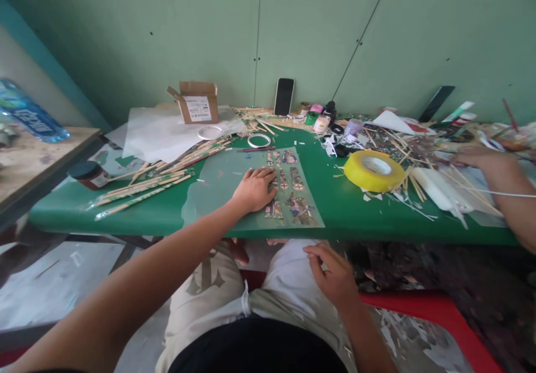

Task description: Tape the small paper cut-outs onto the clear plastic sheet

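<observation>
The fingers (pixel 264 178) of the left hand (pixel 253 190) lay spread and flat, pressing down on the clear sheet (pixel 218 186), with nothing gripped between them. Their tips touched the near-left edge of the printed cut-outs (pixel 293 191) stuck on that sheet. The cut-outs ran in two rows, long axis going from near to far, lying just right of the fingertips. So the left hand was plainly the closer one.

The right hand (pixel 333 275) hung low, nearer than the worktop (pixel 335 200) edge, over the lap. Its fingers were curled and pinched close together; whether they held some small scrap, I couldn't tell.

Right of the sheet sat a roll of yellow tape (pixel 374 170), apart from it. Left of the sheet lay a bundle of bamboo sticks (pixel 154 186), slanting far-right, and a dark-lidded jar (pixel 89 175) at the left end. Far back stood a cardboard box (pixel 196 102) and a phone (pixel 284 96) leaning upright on the wall. At the far right, another person's arm (pixel 500 180) rested among loose sticks and scraps.
</observation>
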A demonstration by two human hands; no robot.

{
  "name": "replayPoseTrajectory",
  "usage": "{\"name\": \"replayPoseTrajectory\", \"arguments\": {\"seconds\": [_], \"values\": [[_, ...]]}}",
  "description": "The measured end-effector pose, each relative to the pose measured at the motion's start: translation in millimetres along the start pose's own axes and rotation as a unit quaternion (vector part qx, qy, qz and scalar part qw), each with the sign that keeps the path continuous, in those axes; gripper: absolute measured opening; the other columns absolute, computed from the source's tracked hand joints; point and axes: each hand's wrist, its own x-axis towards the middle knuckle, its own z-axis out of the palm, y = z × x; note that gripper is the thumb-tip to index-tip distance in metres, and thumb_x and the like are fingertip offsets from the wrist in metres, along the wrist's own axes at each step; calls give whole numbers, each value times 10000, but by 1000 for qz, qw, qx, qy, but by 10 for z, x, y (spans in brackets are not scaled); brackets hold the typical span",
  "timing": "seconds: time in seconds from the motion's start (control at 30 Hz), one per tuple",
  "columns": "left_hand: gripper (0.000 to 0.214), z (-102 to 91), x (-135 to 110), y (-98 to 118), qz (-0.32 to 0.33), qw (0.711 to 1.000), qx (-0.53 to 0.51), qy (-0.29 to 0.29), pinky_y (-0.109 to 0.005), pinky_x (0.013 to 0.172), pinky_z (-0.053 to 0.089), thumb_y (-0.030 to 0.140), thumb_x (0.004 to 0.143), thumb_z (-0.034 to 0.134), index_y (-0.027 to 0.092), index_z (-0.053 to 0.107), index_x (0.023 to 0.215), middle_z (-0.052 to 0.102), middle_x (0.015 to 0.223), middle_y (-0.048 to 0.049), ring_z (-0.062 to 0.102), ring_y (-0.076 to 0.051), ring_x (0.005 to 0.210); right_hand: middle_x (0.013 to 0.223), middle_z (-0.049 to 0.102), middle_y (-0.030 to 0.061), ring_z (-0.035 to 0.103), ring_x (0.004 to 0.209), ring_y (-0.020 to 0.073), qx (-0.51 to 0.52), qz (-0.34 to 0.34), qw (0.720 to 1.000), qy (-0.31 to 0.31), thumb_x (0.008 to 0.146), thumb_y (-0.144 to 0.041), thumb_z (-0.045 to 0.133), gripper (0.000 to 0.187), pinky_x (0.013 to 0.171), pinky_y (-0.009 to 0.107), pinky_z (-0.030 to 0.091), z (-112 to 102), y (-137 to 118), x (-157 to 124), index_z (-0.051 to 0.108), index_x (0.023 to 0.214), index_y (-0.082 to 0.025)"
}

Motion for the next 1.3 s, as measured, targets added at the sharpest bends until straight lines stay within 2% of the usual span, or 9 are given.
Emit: {"name": "replayPoseTrajectory", "arguments": {"seconds": [0.17,0.47,0.8,0.93,1.13,1.2,1.3], "values": [[498,-1,-2,6,-2,1000,-2,-8,-462,1203,239,347,933,437,253,496,1418,465,1522,-38,394,-226,1409,712,671,7,661,643,120,9,-5,1000,5,891,-62,475,230,642,223,525,21,-44,90,653,920,-204],[492,25,5,-5,0,1000,-6,-3,-461,1201,243,355,940,427,234,505,1410,464,1523,-31,402,-226,1404,757,684,13,666,653,117,7,3,1000,-16,898,-52,478,227,592,209,515,40,-5,-64,637,934,-210],[488,23,3,-10,2,1000,-8,3,-462,1201,241,348,935,439,228,510,1402,468,1520,-33,408,-222,1400,743,684,17,682,669,125,8,-5,1000,-13,899,-63,486,217,613,208,537,36,-37,-38,646,936,-205],[498,23,1,-23,6,1000,-5,-1,-477,1198,241,351,940,425,195,500,1407,460,1525,-54,395,-236,1408,736,704,18,681,656,124,27,-19,999,-1,894,-62,484,232,639,219,551,25,-115,142,665,928,-202],[505,32,-8,-41,13,1000,-2,-14,-502,1196,217,354,965,400,186,453,1438,423,1548,-74,362,-255,1427,828,747,40,709,734,144,24,-72,996,49,908,-88,511,261,705,244,565,11,-255,581,665,1082,-206],[494,29,-27,-45,18,1000,0,-8,-507,1189,223,342,963,410,196,450,1433,437,1538,-79,378,-258,1415,819,735,40,694,740,148,23,-74,995,58,910,-98,517,221,723,254,553,-4,-232,691,669,1027,-208],[415,5,-58,-59,47,999,19,7,-491,1147,289,314,947,441,217,531,1340,507,1468,-87,452,-266,1347,744,679,23,640,690,136,29,-57,998,25,930,-144,506,161,682,247,514,-34,-93,900,644,876,-207]]}}
